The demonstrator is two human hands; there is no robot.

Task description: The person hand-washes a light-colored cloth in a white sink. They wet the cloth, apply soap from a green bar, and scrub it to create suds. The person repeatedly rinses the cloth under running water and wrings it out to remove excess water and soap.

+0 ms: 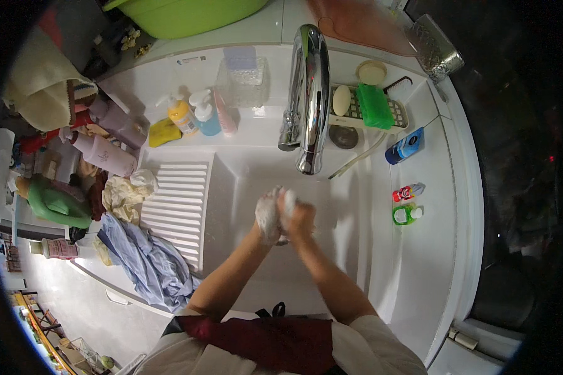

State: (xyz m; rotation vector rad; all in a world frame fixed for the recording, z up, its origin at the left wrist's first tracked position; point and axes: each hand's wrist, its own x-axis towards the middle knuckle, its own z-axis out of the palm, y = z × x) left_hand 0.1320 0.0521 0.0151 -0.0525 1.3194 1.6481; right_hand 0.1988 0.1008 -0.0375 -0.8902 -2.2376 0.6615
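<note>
Over the white sink basin [323, 262], my left hand [266, 216] is coated in white lather and pressed against my right hand [301, 216]. The right hand is curled and blurred, with white lather along its inner side. Whether anything lies between the palms is hidden. Beyond my hands stands a chrome gooseneck faucet [315, 93], its spout tip just past my fingers. No running water can be made out from it. A dark drain edge [283, 241] shows under my wrists.
Left are a ribbed washboard [176, 206], crumpled blue cloth [145, 262] and pump bottles [206, 115]. A soap rack [399, 112] with a green sponge [374, 107] stands behind right. A blue tube [405, 146] and small green bottle [406, 214] line the right ledge.
</note>
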